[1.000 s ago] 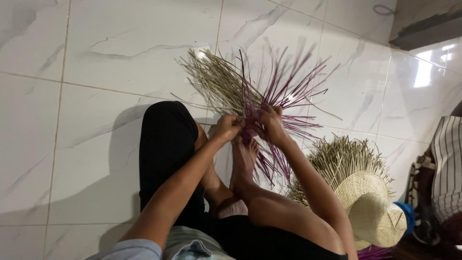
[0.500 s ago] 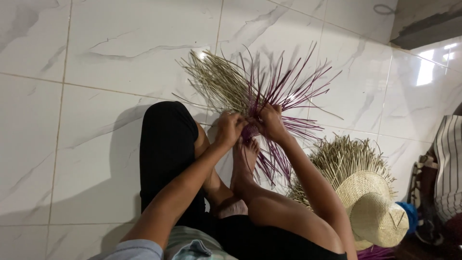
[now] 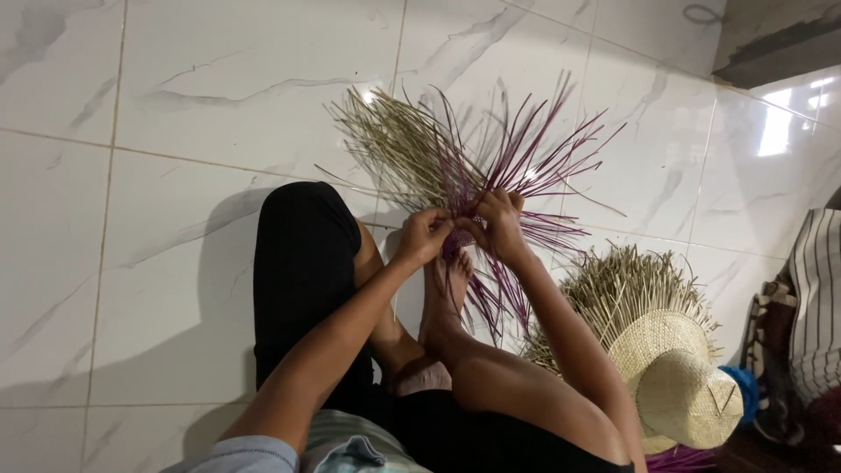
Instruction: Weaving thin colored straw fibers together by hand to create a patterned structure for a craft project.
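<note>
Where the two hands met, the woven centre was hidden; only purple and pale straw strands (image 3: 491, 166) fanned out above them. Left hand (image 3: 425, 235) pinched strands in closed fingers, right hand (image 3: 501, 223) gripped the bundle beside it, over a bare foot (image 3: 445, 289). White marbled tiles (image 3: 175, 131) lay beneath. Half-woven hat (image 3: 674, 385) sat right, striped cloth (image 3: 819, 298) cut off at the edge.

Both hands hide the woven centre of the purple and straw strands (image 3: 491, 166). The striped bag (image 3: 819, 307) is cut off at the right edge, and the blue object (image 3: 743, 390) sits half hidden behind the straw hat (image 3: 674, 385).
</note>
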